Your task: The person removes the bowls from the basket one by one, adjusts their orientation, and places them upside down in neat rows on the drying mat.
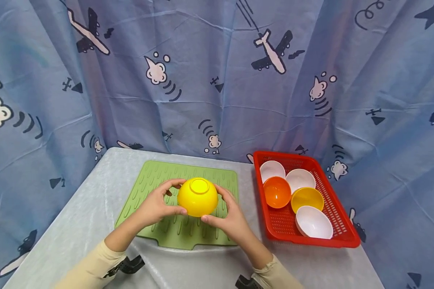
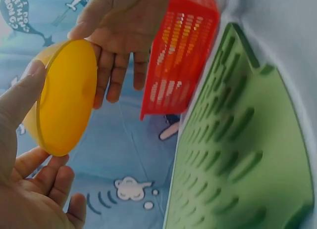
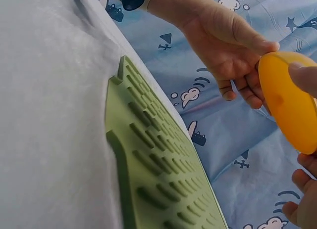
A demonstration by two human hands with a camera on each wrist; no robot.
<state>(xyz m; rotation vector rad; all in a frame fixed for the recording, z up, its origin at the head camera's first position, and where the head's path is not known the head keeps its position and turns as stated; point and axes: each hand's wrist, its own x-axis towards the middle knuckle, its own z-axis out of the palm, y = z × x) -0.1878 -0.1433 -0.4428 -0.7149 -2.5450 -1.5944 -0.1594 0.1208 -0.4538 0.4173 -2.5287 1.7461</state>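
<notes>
A yellow bowl (image 1: 198, 202) is held upside down above the green drying mat (image 1: 217, 237), its round foot facing up. My left hand (image 1: 158, 204) grips its left side, with the thumb on the near wall and the fingers at the far rim. On the opposite side my right hand (image 1: 232, 218) holds the bowl the same way. In the left wrist view the bowl (image 2: 69, 100) shows its hollow inside, between both hands. The right wrist view also has the bowl (image 3: 290, 103) off the ridged mat (image 3: 158, 155).
A red plastic basket (image 1: 282, 237) stands right of the mat. Inside are an orange bowl (image 1: 277, 192), a darker yellow bowl (image 1: 307, 200) and several white bowls, one white bowl (image 1: 314, 222) nearest the front. Behind the cloth-covered table (image 1: 90, 200) hangs a blue patterned curtain (image 1: 209, 80).
</notes>
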